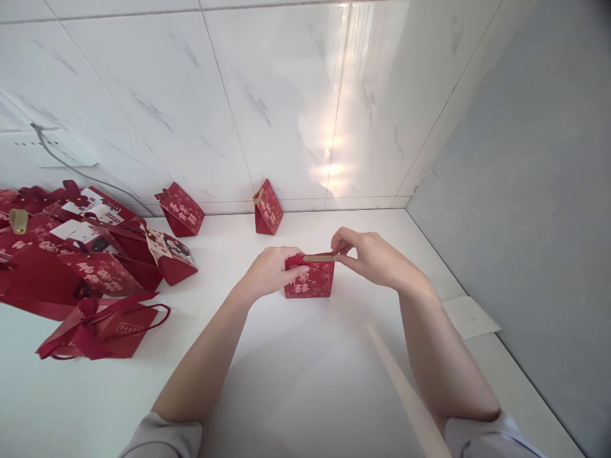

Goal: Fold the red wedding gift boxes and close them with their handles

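A small red gift box (312, 286) with pale printed characters stands upright on the white counter in front of me. My left hand (272, 270) grips its upper left part, thumb on the near face and fingers behind. Along the top edge lies a flat beige ribbon (319, 258). My right hand (375, 256) pinches the right end of that ribbon at the box's top right corner, thumb and forefinger close together. The far face of the box is hidden.
Two similar red boxes, one (270, 208) straight ahead and another (182, 211) further left, stand by the tiled wall (277, 95). Several red gift bags and boxes crowd the left, including a handled bag (112, 327). A grey panel (534, 191) bounds the right.
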Demonstrator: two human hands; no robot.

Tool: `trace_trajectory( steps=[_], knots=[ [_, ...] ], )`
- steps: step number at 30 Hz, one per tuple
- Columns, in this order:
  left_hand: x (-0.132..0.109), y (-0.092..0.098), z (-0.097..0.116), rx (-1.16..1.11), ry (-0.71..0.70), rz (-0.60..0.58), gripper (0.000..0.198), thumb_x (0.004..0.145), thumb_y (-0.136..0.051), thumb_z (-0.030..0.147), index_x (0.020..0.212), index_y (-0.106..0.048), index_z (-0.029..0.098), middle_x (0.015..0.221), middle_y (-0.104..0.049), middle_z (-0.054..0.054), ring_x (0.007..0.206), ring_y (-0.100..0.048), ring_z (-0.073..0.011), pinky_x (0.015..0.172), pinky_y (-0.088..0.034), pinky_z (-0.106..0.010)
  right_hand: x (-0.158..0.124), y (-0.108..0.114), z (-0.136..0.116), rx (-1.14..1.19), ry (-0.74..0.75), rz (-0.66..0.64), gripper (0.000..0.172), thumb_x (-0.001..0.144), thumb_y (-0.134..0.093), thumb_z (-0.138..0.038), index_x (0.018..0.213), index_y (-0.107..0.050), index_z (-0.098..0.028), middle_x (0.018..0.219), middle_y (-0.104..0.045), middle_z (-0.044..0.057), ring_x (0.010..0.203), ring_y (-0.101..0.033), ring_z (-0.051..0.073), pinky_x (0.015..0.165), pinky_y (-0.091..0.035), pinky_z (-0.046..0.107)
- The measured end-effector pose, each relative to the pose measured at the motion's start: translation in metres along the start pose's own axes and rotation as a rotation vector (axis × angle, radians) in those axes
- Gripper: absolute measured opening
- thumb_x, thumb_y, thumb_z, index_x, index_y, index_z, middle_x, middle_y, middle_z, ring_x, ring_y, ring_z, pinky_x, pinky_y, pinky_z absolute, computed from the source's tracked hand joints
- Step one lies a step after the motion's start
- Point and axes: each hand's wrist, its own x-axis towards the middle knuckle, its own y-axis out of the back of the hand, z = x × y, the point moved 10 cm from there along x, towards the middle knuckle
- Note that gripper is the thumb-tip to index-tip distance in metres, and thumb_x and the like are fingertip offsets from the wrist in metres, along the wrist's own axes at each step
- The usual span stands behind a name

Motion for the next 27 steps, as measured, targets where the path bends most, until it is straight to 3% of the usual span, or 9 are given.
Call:
trace_trajectory(
  steps=[6,13,16,22,27],
  knots=[
    [0.001,0.001,0.008,-0.035,-0.025,0.101,0.027,0.086,-0.055,0.045,0.081,-0.067,0.022,0.069,-0.062,0.001,0.06,-0.052,-0.0135,0.057,-0.037,-0.026,0.0,0.01,-0.015,0.035,0.102,0.116,0.009,0.091,-0.049,-0.02,0.095,-0.056,-0.025,0.093,-0.068,0.002,0.085,-0.065,0.019,0.068,-0.048,0.031],
    [0.003,-0.001,0.005,-0.027,-0.014,0.118,0.028,0.086,-0.053,0.04,0.069,-0.06,0.019,0.059,-0.049,0.003,0.054,-0.04,-0.011,0.053,-0.031,-0.026,0.003,0.006,-0.031,0.176,0.222,0.283,0.012,0.093,-0.046,-0.017,0.095,-0.056,-0.024,0.101,-0.069,0.002,0.096,-0.067,0.018,0.08,-0.054,0.031],
    [0.002,-0.001,0.005,-0.041,-0.008,0.11,0.025,0.085,-0.054,0.039,0.069,-0.059,0.02,0.057,-0.046,0.004,0.052,-0.039,-0.0108,0.052,-0.03,-0.025,0.005,-0.005,-0.04,0.235,0.273,0.223,0.019,0.094,-0.04,-0.014,0.098,-0.055,-0.024,0.113,-0.067,0.004,0.109,-0.065,0.019,0.085,-0.055,0.033],
    [0.0,0.009,0.009,-0.139,-0.037,0.137,0.021,0.086,-0.054,0.039,0.083,-0.063,0.02,0.076,-0.064,0.001,0.065,-0.054,-0.0136,0.06,-0.039,-0.025,0.005,-0.008,-0.042,0.182,0.292,0.187,0.028,0.093,-0.041,-0.016,0.116,-0.052,-0.026,0.134,-0.056,0.007,0.123,-0.056,0.024,0.086,-0.055,0.04],
    [0.001,0.013,0.01,-0.16,-0.05,0.152,0.022,0.088,-0.053,0.037,0.083,-0.065,0.019,0.079,-0.066,0.001,0.07,-0.056,-0.0135,0.061,-0.04,-0.025,0.012,-0.022,-0.022,0.161,0.154,0.084,0.021,0.093,-0.05,-0.026,0.114,-0.052,-0.027,0.117,-0.064,0.005,0.105,-0.065,0.022,0.081,-0.056,0.038]
  ],
)
